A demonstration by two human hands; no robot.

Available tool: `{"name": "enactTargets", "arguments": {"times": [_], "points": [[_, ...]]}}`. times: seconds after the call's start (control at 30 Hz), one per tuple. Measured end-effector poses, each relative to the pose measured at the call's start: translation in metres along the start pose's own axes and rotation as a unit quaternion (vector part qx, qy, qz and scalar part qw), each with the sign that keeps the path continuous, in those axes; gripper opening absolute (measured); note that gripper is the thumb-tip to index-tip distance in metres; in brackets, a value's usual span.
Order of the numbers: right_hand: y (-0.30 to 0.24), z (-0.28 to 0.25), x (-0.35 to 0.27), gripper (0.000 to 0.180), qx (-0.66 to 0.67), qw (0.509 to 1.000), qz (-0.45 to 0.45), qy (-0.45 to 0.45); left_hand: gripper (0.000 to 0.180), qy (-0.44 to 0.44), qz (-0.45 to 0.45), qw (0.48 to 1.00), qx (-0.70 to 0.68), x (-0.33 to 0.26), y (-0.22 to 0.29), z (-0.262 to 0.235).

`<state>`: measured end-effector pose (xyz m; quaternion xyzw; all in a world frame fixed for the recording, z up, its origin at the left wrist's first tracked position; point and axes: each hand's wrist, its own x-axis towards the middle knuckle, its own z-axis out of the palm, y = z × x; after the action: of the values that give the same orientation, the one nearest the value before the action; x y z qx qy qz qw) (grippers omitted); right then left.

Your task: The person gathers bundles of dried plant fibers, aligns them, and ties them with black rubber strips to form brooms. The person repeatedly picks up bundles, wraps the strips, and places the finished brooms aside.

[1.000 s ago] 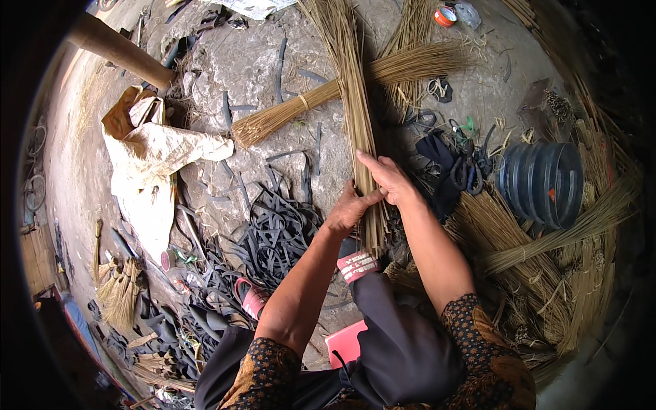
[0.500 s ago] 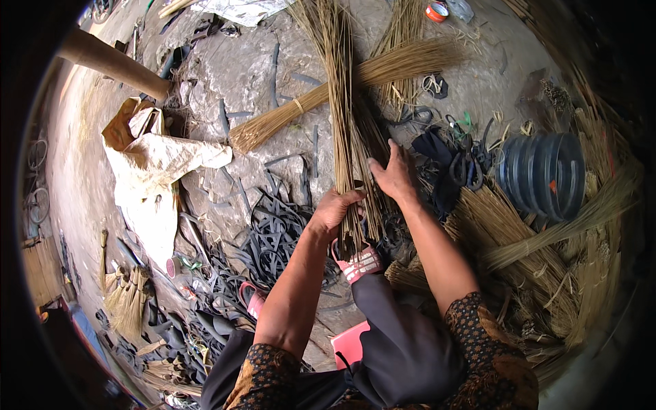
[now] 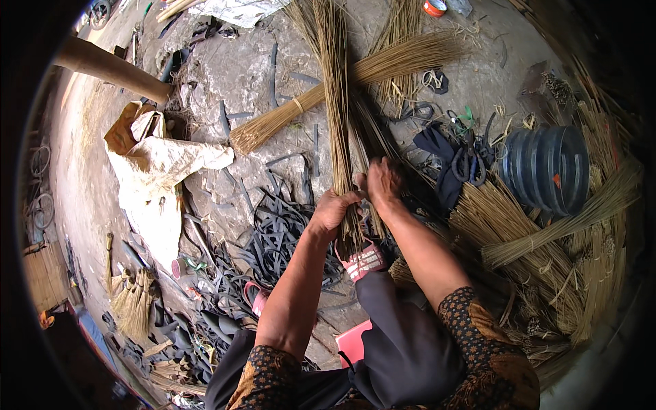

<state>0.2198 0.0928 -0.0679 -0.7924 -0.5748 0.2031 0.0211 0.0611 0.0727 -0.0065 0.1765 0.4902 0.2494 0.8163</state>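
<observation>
You're gripping a bundle of thin sticks (image 3: 336, 116) with both your left hand (image 3: 333, 208) and right hand (image 3: 383, 181). Black rubber strips (image 3: 273, 239) are lying just beside it.

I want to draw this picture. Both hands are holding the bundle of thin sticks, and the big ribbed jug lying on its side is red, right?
Not quite. The left hand and right hand do both grip the stick bundle, but the ribbed jug lying on its side is blue, not red. The head view shows it at the person's right, among the stick piles.
</observation>
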Motion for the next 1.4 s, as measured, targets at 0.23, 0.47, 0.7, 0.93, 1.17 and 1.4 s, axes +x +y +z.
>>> {"name": "enactTargets", "arguments": {"times": [0.23,0.47,0.7,0.93,1.17,1.4], "points": [[0.002,-0.017,0.001,0.041,0.201,0.978,0.02,-0.051,0.017,0.01,-0.013,1.0,0.0,0.003,0.0,-0.001],[-0.009,-0.057,-0.015,0.06,0.35,0.923,-0.085,-0.134,0.025,0.007,-0.02,0.998,-0.06,0.004,0.001,0.004],[-0.011,-0.047,-0.02,0.048,0.173,0.968,-0.178,-0.034,0.026,-0.021,-0.032,0.996,-0.079,0.004,0.003,-0.003],[-0.013,-0.059,-0.024,0.05,0.239,0.955,-0.131,-0.115,0.025,-0.036,-0.047,0.992,-0.109,-0.002,0.005,-0.012],[-0.002,-0.042,0.01,0.107,0.026,0.994,-0.029,0.098,0.018,-0.061,-0.039,0.989,-0.132,-0.002,0.01,-0.015],[0.022,0.013,0.02,0.093,-0.077,0.996,-0.027,0.034,0.012,-0.025,0.048,0.996,-0.066,-0.051,0.041,-0.008]]}}
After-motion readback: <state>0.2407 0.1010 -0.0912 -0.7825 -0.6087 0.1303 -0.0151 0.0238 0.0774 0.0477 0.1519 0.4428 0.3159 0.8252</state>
